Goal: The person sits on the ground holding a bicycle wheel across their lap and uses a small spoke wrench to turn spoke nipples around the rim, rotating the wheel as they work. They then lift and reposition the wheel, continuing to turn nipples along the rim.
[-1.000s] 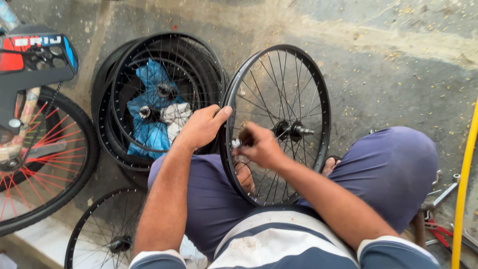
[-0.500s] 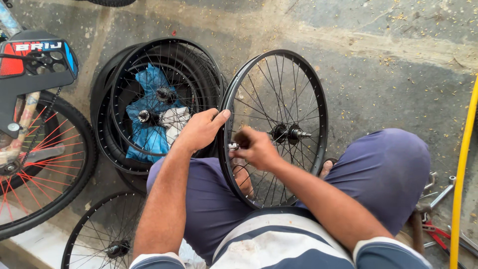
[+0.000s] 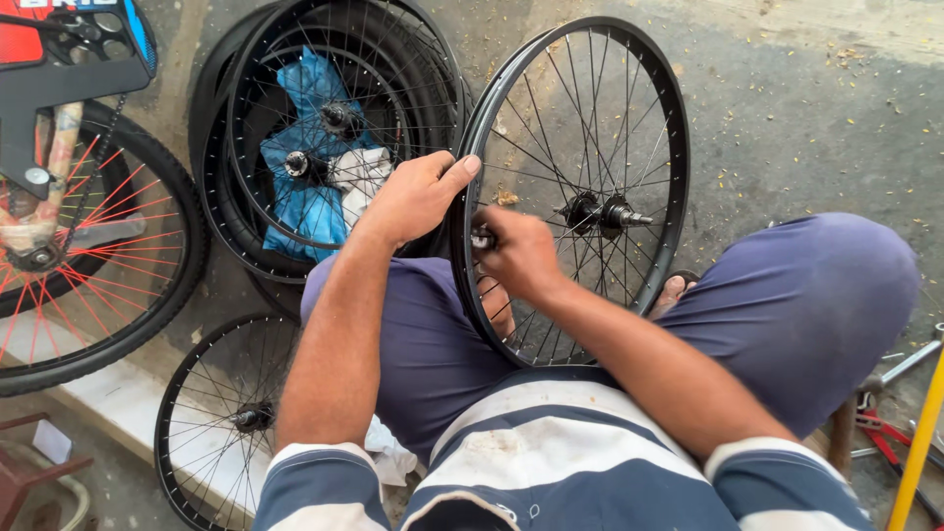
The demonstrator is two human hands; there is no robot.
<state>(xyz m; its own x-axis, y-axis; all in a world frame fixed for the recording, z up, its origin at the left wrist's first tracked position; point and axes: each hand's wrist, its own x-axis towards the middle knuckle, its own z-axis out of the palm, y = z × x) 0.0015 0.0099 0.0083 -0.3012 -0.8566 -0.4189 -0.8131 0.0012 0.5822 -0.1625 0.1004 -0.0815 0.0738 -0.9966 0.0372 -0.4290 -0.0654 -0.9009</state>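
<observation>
The left hand [image 3: 413,197] is curled over the rim of a black bicycle wheel [image 3: 575,187], fingers wrapped on the far side and thumb stretched along the near edge. The right hand [image 3: 518,256] is closed into a loose fist against the same rim, pinching a small metal tool [image 3: 482,239] among the spokes; most of the tool is hidden by the fingers, so its shape is hard to make out. The wheel stands upright at the centre of the frame, between the person's knees, its thin wire spokes running to a dark hub [image 3: 602,211] with a short steel axle. Its lowest part is cut off behind the blue trousers [image 3: 806,295] and striped shirt [image 3: 551,462].

In the upper left of the frame, a stack of black rims and tyres [image 3: 339,128] leans against the concrete, with crumpled blue plastic [image 3: 310,206] and a white rag [image 3: 362,172] showing through the spokes. Far left is a tyred wheel with red spokes [image 3: 88,256], partly cropped. At the lower left lies another black spoked wheel [image 3: 221,413]. A yellow tube [image 3: 919,442] and metal tools [image 3: 885,413] sit at the lower right edge, only partly visible.
</observation>
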